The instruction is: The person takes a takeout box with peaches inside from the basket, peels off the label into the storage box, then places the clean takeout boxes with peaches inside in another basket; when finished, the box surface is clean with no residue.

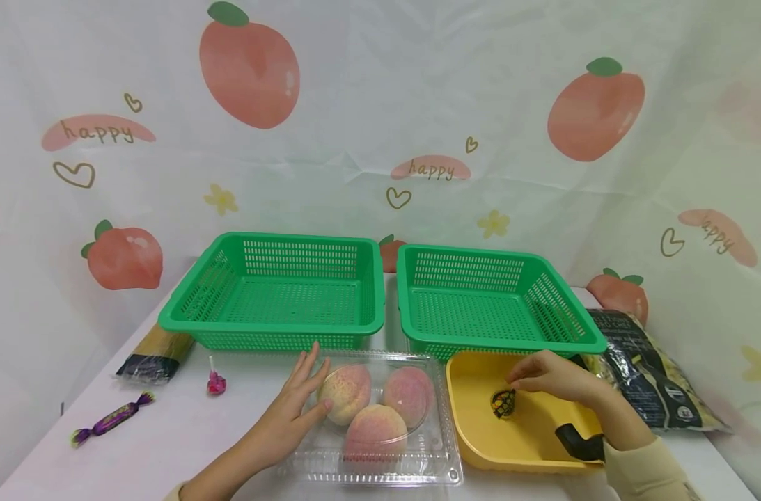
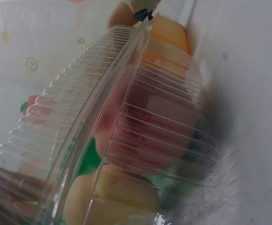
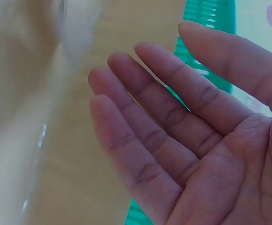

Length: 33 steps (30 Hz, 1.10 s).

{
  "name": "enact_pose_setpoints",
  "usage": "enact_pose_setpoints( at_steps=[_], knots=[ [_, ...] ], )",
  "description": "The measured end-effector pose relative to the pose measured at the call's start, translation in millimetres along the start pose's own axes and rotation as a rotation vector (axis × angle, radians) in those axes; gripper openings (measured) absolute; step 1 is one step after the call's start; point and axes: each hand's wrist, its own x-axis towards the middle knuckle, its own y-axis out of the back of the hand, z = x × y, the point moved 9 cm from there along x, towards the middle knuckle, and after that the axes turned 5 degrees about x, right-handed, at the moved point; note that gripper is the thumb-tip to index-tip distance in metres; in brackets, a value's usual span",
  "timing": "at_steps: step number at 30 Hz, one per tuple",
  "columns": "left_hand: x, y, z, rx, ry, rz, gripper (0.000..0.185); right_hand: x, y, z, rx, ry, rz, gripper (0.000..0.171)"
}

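My left hand [image 1: 295, 407] lies with its fingers spread on the left side of a clear plastic clamshell box [image 1: 433, 452]. Three peaches [image 1: 375, 433] show through its lid; the left wrist view looks through the ribbed side at a peach [image 2: 150, 124]. Over a yellow bin [image 1: 458, 424], my right hand [image 1: 552, 379] hangs with its fingertips just above a small round candy [image 1: 503, 403] in a black and orange wrapper. In the right wrist view the right hand [image 3: 187, 117] shows a bare palm, loosely bent fingers and the thumb apart.
Two green baskets [image 1: 292, 327] [image 1: 512, 344] stand along the back. On the left lie a pink lollipop [image 1: 216, 383], a purple wrapped candy [image 1: 113, 419] and a gold and black packet [image 1: 156, 355]. A large black and yellow bag [image 1: 658, 386] lies at the right.
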Motion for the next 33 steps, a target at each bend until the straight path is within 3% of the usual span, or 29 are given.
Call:
enact_pose_setpoints(
  at_steps=[12, 19, 26, 33],
  knots=[
    [0.0, 0.3, -0.6, -0.002, 0.001, 0.001, 0.061, -14.5, 7.4, -27.4, 0.018, 0.026, 0.083, 0.039],
    [-0.1, 0.3, -1.3, 0.000, -0.001, 0.002, 0.061, -10.2, 13.6, -61.4, 0.066, 0.141, 0.120, 0.035],
    [-0.3, 1.1, -1.4, 0.004, 0.000, 0.008, 0.061, 6.8, 27.7, -92.6, 0.059, 0.223, 0.206, 0.032],
    [-0.2, -0.4, -0.5, -0.008, 0.001, 0.000, 0.061, 38.0, 31.1, -108.7, 0.146, 0.282, 0.175, 0.034]
  ],
)
